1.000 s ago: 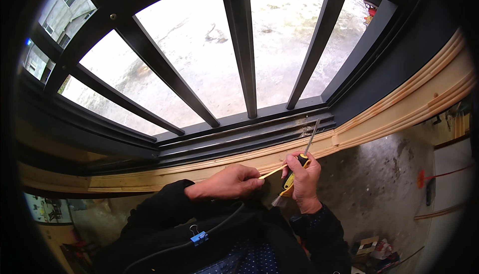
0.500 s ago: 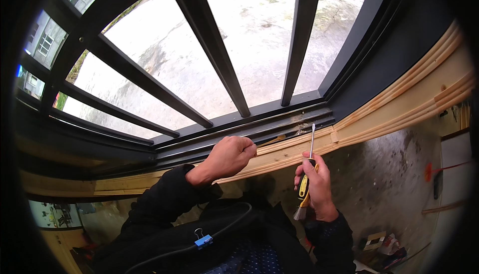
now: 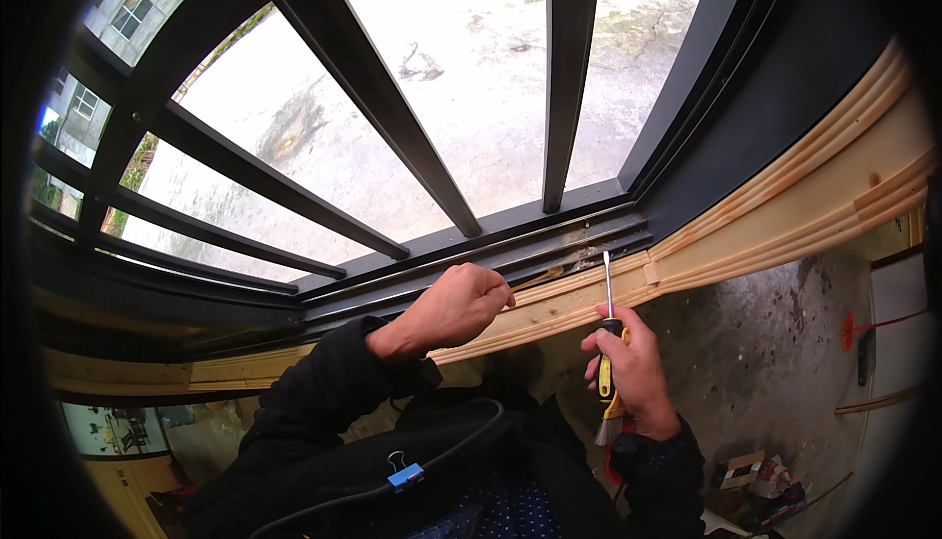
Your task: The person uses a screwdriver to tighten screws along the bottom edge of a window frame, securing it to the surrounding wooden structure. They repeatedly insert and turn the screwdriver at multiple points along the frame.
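My right hand point(image 3: 633, 367) is wrapped round a screwdriver point(image 3: 605, 372) with a yellow-and-black handle, its metal shaft pointing up at the sill. Also in that hand is a paintbrush point(image 3: 610, 427), its pale bristles hanging below the palm. Over the wooden sill point(image 3: 549, 311), my left hand point(image 3: 453, 306) is closed in a pinch. From its fingertips a thin, stick-like thing point(image 3: 551, 272) with a tan end reaches toward the dark window track point(image 3: 461, 262). Its kind is not clear. Pale debris point(image 3: 586, 253) lies in the track's right end, close to the screwdriver tip.
Dark metal bars point(image 3: 378, 112) rise beyond the track, with a pale concrete yard outside. Wooden trim point(image 3: 785, 215) curves up along the right. A cable with a blue binder clip point(image 3: 404, 477) crosses my front. Boxes and scraps point(image 3: 751, 480) lie on the floor at lower right.
The view has shifted a little. My right hand has turned slightly, so the screwdriver stands more upright and the brush hangs straighter. My left hand keeps its pinch at nearly the same place.
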Tool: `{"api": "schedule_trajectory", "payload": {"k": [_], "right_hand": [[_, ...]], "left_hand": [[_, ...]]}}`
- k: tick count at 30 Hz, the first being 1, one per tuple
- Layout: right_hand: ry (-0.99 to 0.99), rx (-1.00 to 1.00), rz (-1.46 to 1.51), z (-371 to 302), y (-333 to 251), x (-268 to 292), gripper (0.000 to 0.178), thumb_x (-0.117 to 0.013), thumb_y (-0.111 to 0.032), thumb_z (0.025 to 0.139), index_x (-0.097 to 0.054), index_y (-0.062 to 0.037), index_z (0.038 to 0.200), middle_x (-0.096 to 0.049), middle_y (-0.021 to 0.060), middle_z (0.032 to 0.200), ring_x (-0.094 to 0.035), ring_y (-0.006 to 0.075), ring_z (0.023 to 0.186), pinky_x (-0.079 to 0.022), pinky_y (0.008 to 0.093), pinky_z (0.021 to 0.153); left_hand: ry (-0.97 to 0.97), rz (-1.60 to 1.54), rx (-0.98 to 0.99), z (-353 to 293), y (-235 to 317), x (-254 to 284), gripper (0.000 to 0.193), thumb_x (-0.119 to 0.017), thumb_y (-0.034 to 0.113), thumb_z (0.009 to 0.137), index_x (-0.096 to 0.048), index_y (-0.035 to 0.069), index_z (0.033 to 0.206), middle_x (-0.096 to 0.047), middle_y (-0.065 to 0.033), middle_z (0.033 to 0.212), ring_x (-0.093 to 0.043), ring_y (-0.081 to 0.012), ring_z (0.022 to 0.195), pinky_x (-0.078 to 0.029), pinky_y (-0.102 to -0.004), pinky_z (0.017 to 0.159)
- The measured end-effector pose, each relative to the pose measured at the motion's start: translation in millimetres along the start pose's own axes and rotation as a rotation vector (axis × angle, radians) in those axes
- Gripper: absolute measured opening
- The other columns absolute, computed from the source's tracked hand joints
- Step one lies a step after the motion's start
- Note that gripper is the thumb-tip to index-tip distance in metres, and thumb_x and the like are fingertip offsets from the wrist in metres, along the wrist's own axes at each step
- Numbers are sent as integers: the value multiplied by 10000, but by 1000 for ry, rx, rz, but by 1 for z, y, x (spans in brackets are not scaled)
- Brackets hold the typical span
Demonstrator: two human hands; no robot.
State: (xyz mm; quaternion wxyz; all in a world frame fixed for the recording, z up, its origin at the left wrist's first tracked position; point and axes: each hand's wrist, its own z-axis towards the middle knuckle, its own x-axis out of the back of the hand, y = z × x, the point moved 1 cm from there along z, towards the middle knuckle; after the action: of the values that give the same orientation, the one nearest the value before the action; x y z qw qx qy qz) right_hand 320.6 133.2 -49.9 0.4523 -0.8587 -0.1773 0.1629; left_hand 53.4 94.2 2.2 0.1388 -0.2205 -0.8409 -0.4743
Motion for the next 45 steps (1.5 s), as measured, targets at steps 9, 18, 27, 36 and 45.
{"api": "schedule_trajectory", "payload": {"k": [9, 18, 27, 36, 45], "right_hand": [[-2, -4, -93, 1, -5, 3, 468, -587, -143, 986, -514, 51, 1406, -711, 136, 896, -655, 151, 570, -516, 286, 526], [44, 45, -277, -2, -5, 6, 445, -599, -140, 954, -571, 49, 1356, -716, 136, 830, -679, 167, 578, -544, 313, 556], [100, 143, -830, -1, -30, 9, 290, -584, -165, 929, -604, 57, 1114, -689, 333, 853, -675, 526, 855, -533, 588, 805], [33, 53, -1275, 3, -72, 5, 274, -509, -112, 917, -605, 93, 1071, -691, 373, 934, -669, 557, 946, -525, 613, 892], [-7, 0, -1352, 5, -83, 0, 277, -514, -124, 907, -639, 76, 1052, -704, 358, 975, -678, 540, 978, -539, 594, 917]], "left_hand": [[68, 184, -246, 9, -7, -2, 331, -514, 156, 1018, -720, -45, 1181, -673, -139, 700, -677, -265, 652, -540, -416, 658], [70, 662, -208, 3, 7, -25, 310, -557, 139, 957, -670, 5, 1213, -653, -212, 657, -667, -417, 597, -512, -521, 550], [59, 683, -235, 1, 2, -53, 454, -514, 141, 964, -518, -75, 1363, -661, -201, 640, -655, -410, 560, -468, -526, 517], [37, 622, -296, 9, 2, -61, 373, -536, 86, 904, -502, -109, 1220, -653, -238, 645, -665, -432, 585, -497, -543, 538], [74, 560, -337, 19, -10, -63, 405, -562, 145, 920, -508, -32, 1279, -673, -217, 677, -673, -431, 619, -495, -541, 547]]}}
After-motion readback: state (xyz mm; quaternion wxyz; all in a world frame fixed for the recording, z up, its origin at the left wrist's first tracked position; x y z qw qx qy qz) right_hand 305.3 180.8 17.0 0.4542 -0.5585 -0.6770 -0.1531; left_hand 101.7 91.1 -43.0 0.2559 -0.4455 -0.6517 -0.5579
